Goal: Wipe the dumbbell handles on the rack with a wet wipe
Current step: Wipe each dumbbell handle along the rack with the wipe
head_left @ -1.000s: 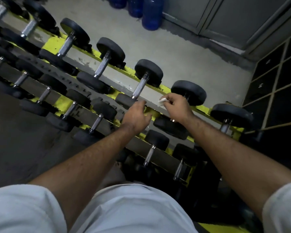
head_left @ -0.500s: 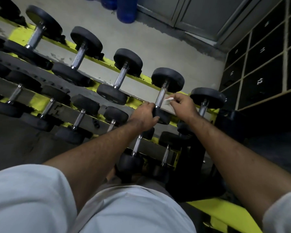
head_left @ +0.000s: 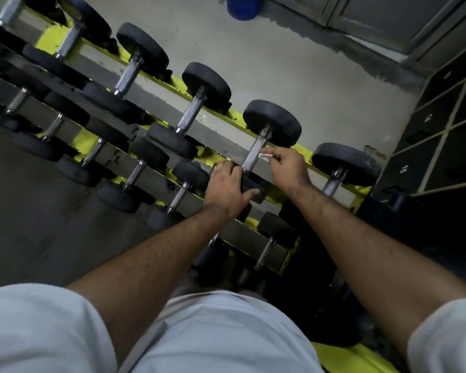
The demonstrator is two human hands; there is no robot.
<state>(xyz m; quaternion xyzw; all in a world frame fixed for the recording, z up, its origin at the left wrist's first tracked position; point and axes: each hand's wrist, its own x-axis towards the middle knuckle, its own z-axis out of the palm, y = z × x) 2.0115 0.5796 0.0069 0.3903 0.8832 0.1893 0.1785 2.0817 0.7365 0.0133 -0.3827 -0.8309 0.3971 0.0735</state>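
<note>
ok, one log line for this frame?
step: wiping handle | right hand: pinches wipe at handle | left hand: rests on near dumbbell head | rack: yellow

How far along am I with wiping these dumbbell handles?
Done: nothing shows which handles are already wiped; none looks visibly wet. In hand: your right hand pinches the wet wipe beside the handle of the second dumbbell from the right on the top row, while your left hand rests on its near weight. Left: possibly the end dumbbell to its right, and the lower row.
</note>
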